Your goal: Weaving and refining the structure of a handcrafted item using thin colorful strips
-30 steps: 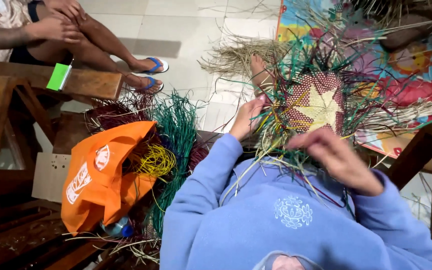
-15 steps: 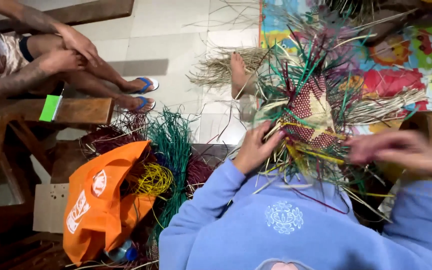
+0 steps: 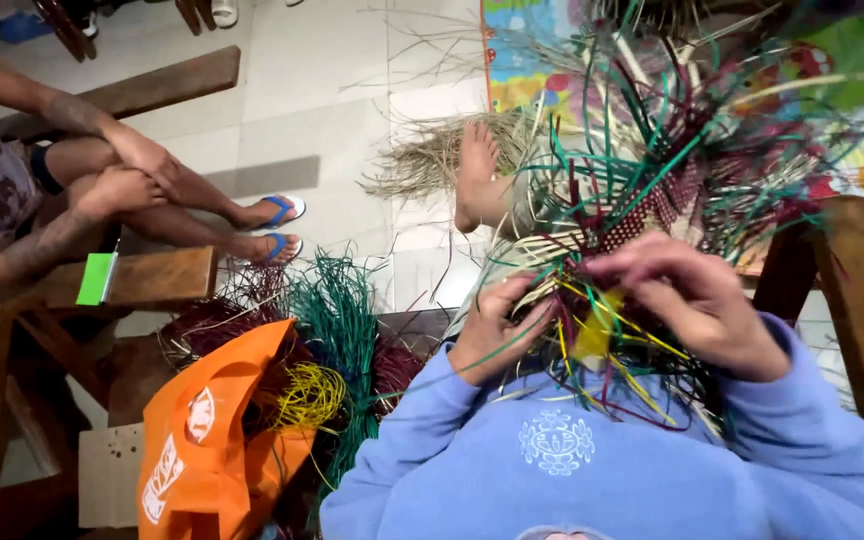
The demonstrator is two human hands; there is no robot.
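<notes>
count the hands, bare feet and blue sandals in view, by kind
The person's own hands: 2, left hand and right hand, both on the woven strip piece
Seated person's hands: 2
Bare feet: 1
Blue sandals: 2
Total: 7

Top: a light blue long-sleeved sweatshirt (image 3: 572,480) filled the lower middle and lower right of the frame.
Fabric: soft and matte, creased at the bends of the arms.
Emblem: a small round pale crest (image 3: 556,441) sat on the chest, lower centre, stitched in a lighter thread.
Left sleeve: ran up from the lower centre and ended in a ribbed cuff (image 3: 449,372) at the wrist.
Right sleeve: came in from the lower right edge, its cuff (image 3: 774,372) bunched at the wrist.
Left hand (image 3: 497,322): bare, no ring or watch seen.
Right hand (image 3: 697,300): bare, slightly blurred.
Foot (image 3: 474,172): bare, upper centre of the frame.
</notes>
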